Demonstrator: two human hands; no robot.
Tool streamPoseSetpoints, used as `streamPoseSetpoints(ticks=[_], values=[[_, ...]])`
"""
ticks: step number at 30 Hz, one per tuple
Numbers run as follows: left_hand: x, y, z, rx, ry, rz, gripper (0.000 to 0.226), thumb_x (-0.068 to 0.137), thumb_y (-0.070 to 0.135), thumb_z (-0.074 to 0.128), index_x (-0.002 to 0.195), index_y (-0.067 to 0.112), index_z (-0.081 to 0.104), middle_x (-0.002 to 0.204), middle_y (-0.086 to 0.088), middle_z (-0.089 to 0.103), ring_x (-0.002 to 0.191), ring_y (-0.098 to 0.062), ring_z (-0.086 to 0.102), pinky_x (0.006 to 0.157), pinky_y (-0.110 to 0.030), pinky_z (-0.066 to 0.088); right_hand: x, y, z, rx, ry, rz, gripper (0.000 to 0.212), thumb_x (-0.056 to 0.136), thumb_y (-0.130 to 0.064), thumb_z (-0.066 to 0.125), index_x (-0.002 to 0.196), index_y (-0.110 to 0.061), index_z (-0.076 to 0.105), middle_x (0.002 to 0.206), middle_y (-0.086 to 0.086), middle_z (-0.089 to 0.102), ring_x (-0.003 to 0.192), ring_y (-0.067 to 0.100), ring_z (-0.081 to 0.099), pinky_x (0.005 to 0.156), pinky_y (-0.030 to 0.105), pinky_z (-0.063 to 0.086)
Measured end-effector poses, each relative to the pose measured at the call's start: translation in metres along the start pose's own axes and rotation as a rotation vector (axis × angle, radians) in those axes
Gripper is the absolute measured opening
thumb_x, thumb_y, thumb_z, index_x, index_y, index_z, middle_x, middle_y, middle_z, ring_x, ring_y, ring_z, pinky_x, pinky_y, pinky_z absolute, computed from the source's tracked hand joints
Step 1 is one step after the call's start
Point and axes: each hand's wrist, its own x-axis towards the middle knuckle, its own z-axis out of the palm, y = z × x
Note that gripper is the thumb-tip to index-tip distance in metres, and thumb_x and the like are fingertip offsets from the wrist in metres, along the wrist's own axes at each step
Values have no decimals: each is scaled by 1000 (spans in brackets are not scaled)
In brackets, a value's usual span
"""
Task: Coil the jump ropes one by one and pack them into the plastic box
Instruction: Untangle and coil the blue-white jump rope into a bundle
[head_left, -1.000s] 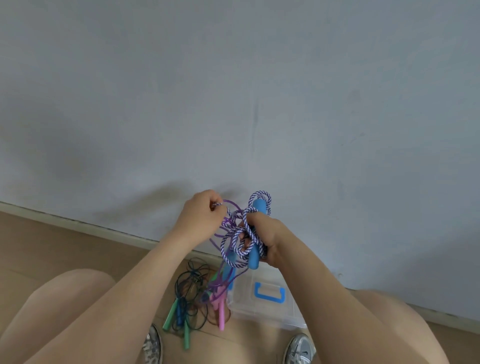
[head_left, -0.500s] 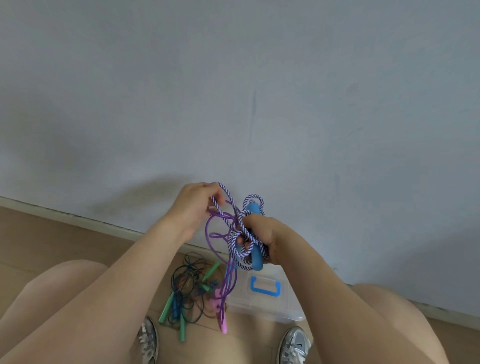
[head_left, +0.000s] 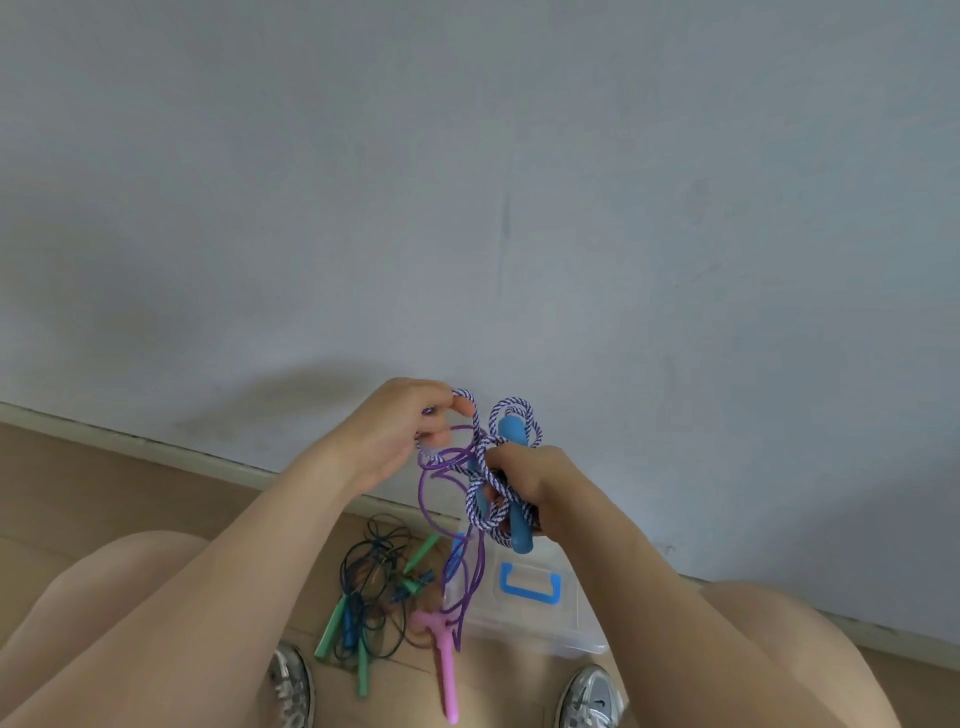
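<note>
Above the plastic box (head_left: 574, 636), beside tangled green-handled ropes (head_left: 374, 587), the striped rope (head_left: 480, 488), snagged by a purple rope (head_left: 467, 566), is pinched by the left hand (head_left: 395, 431) and gripped, blue handles included, by the right hand (head_left: 535, 478).

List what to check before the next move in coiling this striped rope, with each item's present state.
1. Right hand grips the blue handles and the coiled part of the striped rope: ok.
2. Left hand pinches a loose loop of that rope: ok.
3. Striped rope free of other ropes: not ok; the purple rope is tangled through it, its pink handle hanging below.
4. Plastic box open for the coil: cannot tell; only its blue carry handle and clear body show.
5. Green-handled ropes lie on the floor beside the box, apart from the hands: ok.
</note>
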Motion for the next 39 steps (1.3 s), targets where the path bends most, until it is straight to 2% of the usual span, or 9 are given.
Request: streamPoseSetpoints(ticks=[3,9,13,17,21,27,31,35,39], values=[[-4,1,1,36,-59,-44,33,108,18,49,102,-3,73,51,1,20,46,-17,20,60,-33,40,-2,-1,-2,-20,-22,26,9,91,-12,60,93,-3,62,71,13,65,37,17,55,45,21,49],[-8,-1,4,81,-124,47,35,113,20,46,102,-2,70,55,3,29,49,-14,27,66,-37,37,5,4,-4,-72,-9,72,14,91,-13,59,98,-3,65,69,9,70,41,16,59,54,26,54],[-8,3,5,-165,-232,13,30,109,16,48,83,5,56,63,-2,44,82,-28,66,102,-45,55,12,7,-10,-24,46,62,19,90,-12,60,103,0,66,71,10,71,44,17,61,51,25,54],[-5,2,10,-184,-80,-74,39,105,18,41,68,10,53,68,-11,52,94,-29,74,104,-45,56,12,7,-8,101,64,-37,16,86,-9,63,97,2,66,76,16,68,48,21,60,48,25,51],[-4,1,11,-54,66,-8,23,99,12,66,81,-2,63,68,-13,61,88,-26,75,98,-43,61,6,3,-5,219,15,-138,6,88,-8,64,92,-3,62,75,17,65,50,22,58,51,26,49],[-4,-3,7,284,138,103,17,89,10,69,74,6,78,77,-6,79,91,-29,77,97,-48,58,9,3,-10,231,29,-58,15,88,-18,70,95,-4,67,76,14,67,50,21,56,48,24,48],[-9,3,7,272,52,134,17,86,6,69,71,7,79,80,-11,79,92,-27,78,104,-49,57,15,4,-13,160,67,-7,18,88,-19,68,92,-2,68,70,11,71,50,22,56,51,27,50],[-8,4,7,80,152,207,22,83,-5,60,62,-11,53,75,-35,65,94,-44,74,105,-54,55,14,5,-12,-74,136,-57,33,72,-27,70,95,-3,70,78,13,78,64,28,69,68,43,64],[-4,5,5,-68,262,206,34,83,-18,55,58,1,41,72,-20,45,70,-34,71,86,-44,62,8,3,-14,-12,54,-77,30,82,-21,68,100,2,71,84,17,75,59,24,64,53,29,56]])
